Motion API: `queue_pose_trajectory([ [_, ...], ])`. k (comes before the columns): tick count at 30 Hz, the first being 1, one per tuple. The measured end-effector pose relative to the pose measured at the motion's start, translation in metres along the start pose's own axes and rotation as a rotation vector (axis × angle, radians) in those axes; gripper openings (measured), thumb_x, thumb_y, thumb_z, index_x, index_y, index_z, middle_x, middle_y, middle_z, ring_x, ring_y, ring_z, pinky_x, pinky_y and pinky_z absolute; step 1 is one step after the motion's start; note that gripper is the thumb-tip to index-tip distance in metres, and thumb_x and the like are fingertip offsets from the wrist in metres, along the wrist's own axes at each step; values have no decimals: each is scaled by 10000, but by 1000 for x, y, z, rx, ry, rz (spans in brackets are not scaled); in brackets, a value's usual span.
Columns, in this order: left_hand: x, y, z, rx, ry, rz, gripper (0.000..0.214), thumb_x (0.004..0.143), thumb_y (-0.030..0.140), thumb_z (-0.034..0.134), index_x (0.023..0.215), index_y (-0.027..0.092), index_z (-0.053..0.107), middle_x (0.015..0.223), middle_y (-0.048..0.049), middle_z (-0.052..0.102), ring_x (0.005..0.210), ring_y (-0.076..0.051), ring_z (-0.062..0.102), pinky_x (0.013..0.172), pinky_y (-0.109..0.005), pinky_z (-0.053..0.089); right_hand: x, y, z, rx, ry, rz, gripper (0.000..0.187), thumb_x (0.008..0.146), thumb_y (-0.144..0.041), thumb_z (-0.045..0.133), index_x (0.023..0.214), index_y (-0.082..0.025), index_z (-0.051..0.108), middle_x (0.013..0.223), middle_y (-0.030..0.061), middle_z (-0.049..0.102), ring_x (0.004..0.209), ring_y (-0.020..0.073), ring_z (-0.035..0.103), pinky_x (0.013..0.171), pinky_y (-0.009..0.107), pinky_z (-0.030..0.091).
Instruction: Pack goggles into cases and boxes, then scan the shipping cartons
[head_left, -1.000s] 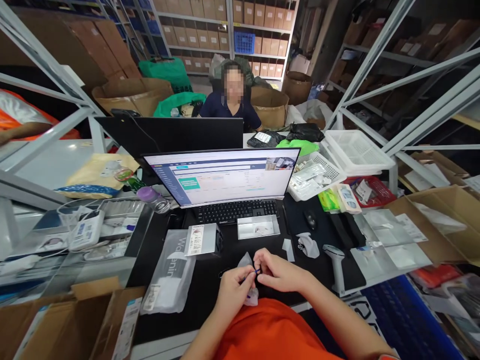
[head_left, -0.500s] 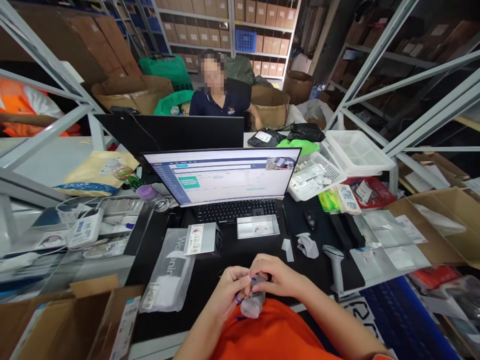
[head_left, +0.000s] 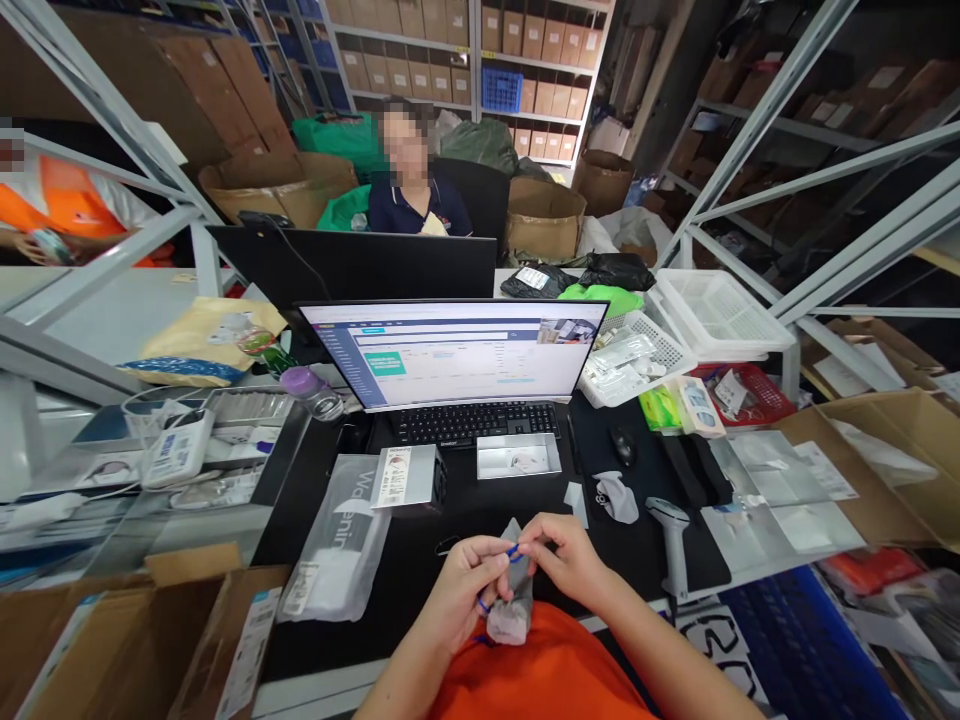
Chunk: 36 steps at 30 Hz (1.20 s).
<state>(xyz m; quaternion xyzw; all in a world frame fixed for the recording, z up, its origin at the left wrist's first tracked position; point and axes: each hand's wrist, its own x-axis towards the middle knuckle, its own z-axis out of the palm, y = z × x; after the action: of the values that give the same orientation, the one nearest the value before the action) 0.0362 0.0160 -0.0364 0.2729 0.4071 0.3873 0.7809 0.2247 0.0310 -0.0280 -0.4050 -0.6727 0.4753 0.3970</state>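
Note:
A small grey cloth pouch [head_left: 511,612] with a blue drawstring [head_left: 513,552] hangs close to my orange shirt at the desk's front edge. My left hand [head_left: 471,582] is closed, thumb and fingers pinching the blue cord at the pouch's left side. From the other side my right hand [head_left: 564,552] pinches the cord by the pouch's upper part. The pouch's lower end bulges, but what lies inside is hidden. Beyond the hands are an open white box [head_left: 517,458] and a box with a label [head_left: 409,478]. Another grey pouch [head_left: 616,497] lies flat to the right.
A monitor [head_left: 457,350] stands behind a keyboard [head_left: 480,424]. On the left lies a frosted plastic bag [head_left: 337,540]; on the right are a barcode scanner [head_left: 669,540] and a mouse [head_left: 622,446]. Cardboard boxes [head_left: 187,640] flank the desk. A person in dark blue [head_left: 411,200] sits opposite.
My fingers have drawn slightly apart, and the pouch now shows longer and straighter between them. The view has shifted slightly. The person opposite has moved an arm in and holds something pale.

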Motion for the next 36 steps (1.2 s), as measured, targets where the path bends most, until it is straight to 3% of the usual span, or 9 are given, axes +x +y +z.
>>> queue_pose_trajectory([
  [5,-6,-1,2,-1,18,4,379,622,402,858,882,134,791,403,44,526,375,-45,342,500,-219,410,0,-2,-6,-31,41,31,308,941,-459,638,821,-181,692,647,15,694,559,142,677,579,249,538],
  [12,-9,3,4,50,14,8,366,681,339,739,984,146,813,375,114,344,381,-49,206,521,-258,470,6,-9,-15,-67,93,-153,234,914,-387,692,796,-195,755,725,54,730,658,157,672,622,273,544],
  [18,-11,0,-1,102,-55,-28,525,716,319,652,1188,109,751,405,121,260,417,-69,179,526,-260,474,6,-6,-21,-77,78,-137,241,921,-381,685,789,-192,754,713,50,714,652,150,654,614,272,530],
  [23,-13,1,1,119,-64,-34,648,761,341,658,1368,117,625,416,118,327,408,-80,276,539,-259,473,4,-2,-22,-56,80,-100,244,917,-394,687,804,-190,757,760,60,720,621,141,648,595,273,546],
  [25,-12,0,3,133,-35,-16,599,777,399,694,1311,133,649,421,123,340,410,-82,298,540,-262,482,4,0,-22,-35,97,-85,247,911,-404,692,807,-190,756,792,65,721,588,131,637,564,269,545],
  [28,-10,-2,4,180,-1,7,474,736,530,769,1027,161,697,444,125,335,409,-66,270,483,-231,438,4,2,-22,-26,102,-72,253,905,-416,695,811,-189,754,804,64,718,566,124,627,539,263,541],
  [31,-7,-4,5,238,52,17,541,666,630,804,911,161,691,469,106,378,405,-62,320,433,-195,343,3,-2,-25,-39,45,-70,242,924,-401,671,842,-187,748,833,67,725,603,126,639,585,266,553],
  [34,-5,-4,5,252,135,36,552,658,644,799,874,145,708,480,88,418,408,-61,368,429,-182,281,-1,-14,-32,-108,-29,-52,192,932,-348,660,1031,-202,737,966,81,732,764,151,683,734,296,579],
  [36,-4,-4,6,240,174,50,523,669,623,797,854,142,708,533,63,499,416,-55,390,430,-181,263,-3,-22,-35,-181,-75,-30,309,914,-320,682,1209,-228,682,1089,92,717,919,178,689,841,324,576],
])
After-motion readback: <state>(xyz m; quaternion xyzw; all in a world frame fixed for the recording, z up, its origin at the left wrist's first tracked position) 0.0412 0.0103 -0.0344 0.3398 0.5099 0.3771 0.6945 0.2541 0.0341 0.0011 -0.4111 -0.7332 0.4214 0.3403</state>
